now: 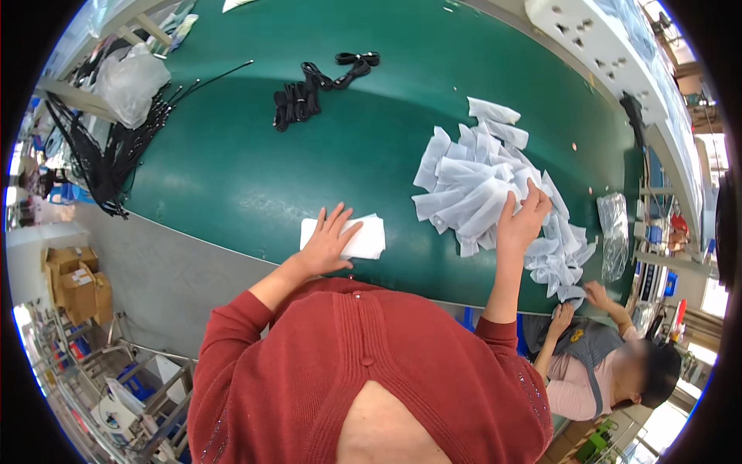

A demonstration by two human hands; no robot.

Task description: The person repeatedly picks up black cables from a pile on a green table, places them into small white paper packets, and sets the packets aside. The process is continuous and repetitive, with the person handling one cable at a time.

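Observation:
My left hand (328,246) lies flat with fingers spread on a small stack of white sheets (369,238) at the table's near edge. Whether the sheets are paper or flat bags, I cannot make out. To the right, my right hand (522,220) reaches over a heap of whitish translucent wrapped packets (468,185). Its thumb and fingers are apart, at the heap's right side, and nothing shows between them. Several bundled black cables (297,102) lie farther back on the green table (247,155).
A bunch of loose black cables (116,151) hangs over the left edge beside a clear plastic bag (133,83). A co-worker (591,356) at the right handles a packet near a second heap (558,259). Clear plastic wrap (613,236) and a white socket strip (599,46) line the right side.

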